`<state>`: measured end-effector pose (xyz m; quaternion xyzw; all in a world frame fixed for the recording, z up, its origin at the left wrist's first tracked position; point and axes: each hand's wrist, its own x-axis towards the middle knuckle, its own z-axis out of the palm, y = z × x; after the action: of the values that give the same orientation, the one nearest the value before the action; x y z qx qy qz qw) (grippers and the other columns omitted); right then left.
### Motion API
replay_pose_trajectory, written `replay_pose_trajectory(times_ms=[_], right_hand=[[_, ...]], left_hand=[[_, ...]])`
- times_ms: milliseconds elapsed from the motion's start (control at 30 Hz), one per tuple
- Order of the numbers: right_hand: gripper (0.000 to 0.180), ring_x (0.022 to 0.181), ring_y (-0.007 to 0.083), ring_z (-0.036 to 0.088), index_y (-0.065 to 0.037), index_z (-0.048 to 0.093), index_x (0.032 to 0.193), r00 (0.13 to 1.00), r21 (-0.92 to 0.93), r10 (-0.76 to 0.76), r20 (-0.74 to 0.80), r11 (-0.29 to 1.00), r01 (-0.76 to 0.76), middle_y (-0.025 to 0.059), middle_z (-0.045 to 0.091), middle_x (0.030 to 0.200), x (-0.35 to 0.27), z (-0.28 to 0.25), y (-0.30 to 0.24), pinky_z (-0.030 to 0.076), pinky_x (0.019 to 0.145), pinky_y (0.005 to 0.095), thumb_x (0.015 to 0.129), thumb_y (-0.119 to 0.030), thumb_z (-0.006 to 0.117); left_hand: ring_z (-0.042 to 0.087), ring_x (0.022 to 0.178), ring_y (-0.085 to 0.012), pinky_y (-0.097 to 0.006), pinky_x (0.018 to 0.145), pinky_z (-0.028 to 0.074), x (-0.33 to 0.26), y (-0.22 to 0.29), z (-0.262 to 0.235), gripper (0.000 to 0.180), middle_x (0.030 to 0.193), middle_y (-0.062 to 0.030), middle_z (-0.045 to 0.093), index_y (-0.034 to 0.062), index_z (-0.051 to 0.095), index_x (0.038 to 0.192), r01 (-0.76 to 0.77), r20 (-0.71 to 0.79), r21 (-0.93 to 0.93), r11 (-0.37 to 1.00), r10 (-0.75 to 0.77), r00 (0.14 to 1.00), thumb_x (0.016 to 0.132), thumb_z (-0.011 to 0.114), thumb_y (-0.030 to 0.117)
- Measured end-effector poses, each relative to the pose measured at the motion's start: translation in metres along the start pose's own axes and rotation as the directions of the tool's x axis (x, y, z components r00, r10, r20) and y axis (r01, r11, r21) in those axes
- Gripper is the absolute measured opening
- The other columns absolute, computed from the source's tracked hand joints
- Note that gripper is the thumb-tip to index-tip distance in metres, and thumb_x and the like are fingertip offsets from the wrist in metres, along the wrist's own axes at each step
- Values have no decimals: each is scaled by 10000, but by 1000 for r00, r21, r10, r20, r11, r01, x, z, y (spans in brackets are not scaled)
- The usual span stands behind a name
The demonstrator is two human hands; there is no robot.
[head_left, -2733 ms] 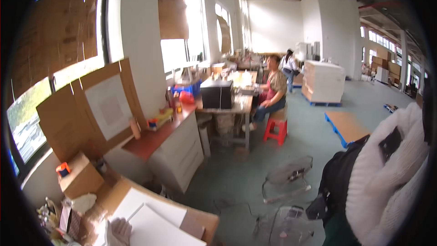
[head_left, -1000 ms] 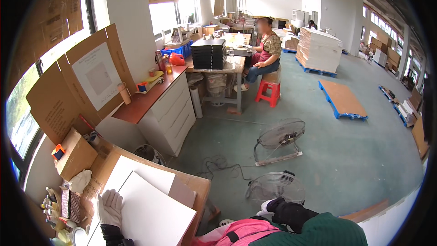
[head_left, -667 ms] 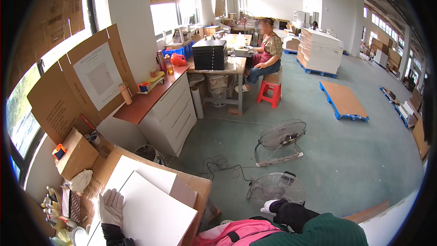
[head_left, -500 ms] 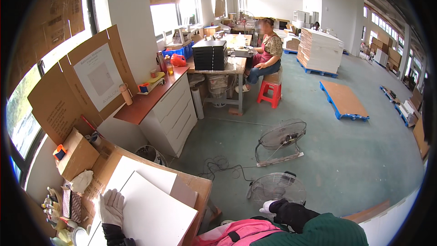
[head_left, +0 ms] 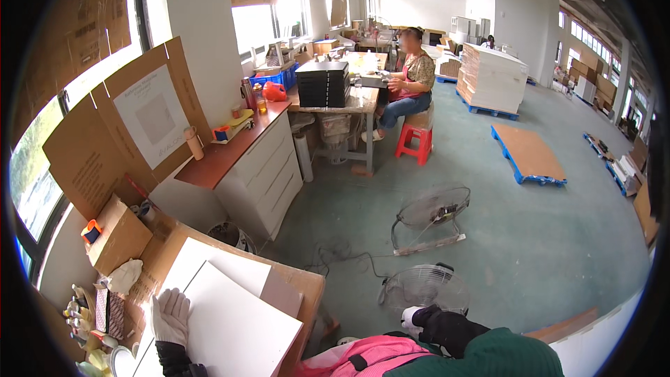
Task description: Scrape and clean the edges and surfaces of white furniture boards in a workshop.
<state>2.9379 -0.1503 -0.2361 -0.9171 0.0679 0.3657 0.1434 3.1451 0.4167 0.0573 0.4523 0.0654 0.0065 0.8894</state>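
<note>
The left hand (head_left: 169, 315), in a white glove, lay flat w/ fingers spread on the left edge of a big white sheet (head_left: 241, 324), prob. to pin it so it didn't slide. It gripped nothing, just pressed down. That sheet sat atop another white sheet (head_left: 227, 269), both on a brown surface (head_left: 307, 286) at the lower left of the head view. The right hand (head_left: 412, 316), also gloved white, was off to the right near a floor fan (head_left: 426, 290), well apart from the sheets; whether it was open or closed couldn't be told, as the dark sleeve hid most of it. A cardboard box (head_left: 120, 235) & small clutter sat just left of the sheets. Further back, a seated person worked at another desk.
</note>
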Motion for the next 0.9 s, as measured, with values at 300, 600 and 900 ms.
replay_pose_trajectory(times_ms=[300,600,900], right_hand=[[344,810,330,671,-55,687,988,1000,144,10,29,989,-14,167,686,844,-1,-5,-2,515,736,435,821,-346,613],[288,753,289,682,-58,684,927,996,37,-90,19,995,89,125,695,786,34,35,29,530,700,420,855,-281,516],[497,793,317,654,-25,702,903,988,205,152,-23,968,-144,158,678,824,-26,-28,-18,501,770,428,932,-461,465]], left_hand=[[525,1200,-326,-440,1005,477,-1,0,-2,607,1290,-220,528,-51,485,1268,3,-2,-11,1000,-3,1000,953,514,467],[537,1185,-330,-443,1001,481,4,-1,-2,600,1286,-228,530,-57,490,1260,6,5,-25,1000,-5,1000,959,505,462],[550,1171,-327,-444,986,494,0,0,-4,585,1274,-229,541,-59,498,1253,-6,-1,-29,1000,6,1000,963,504,448]])
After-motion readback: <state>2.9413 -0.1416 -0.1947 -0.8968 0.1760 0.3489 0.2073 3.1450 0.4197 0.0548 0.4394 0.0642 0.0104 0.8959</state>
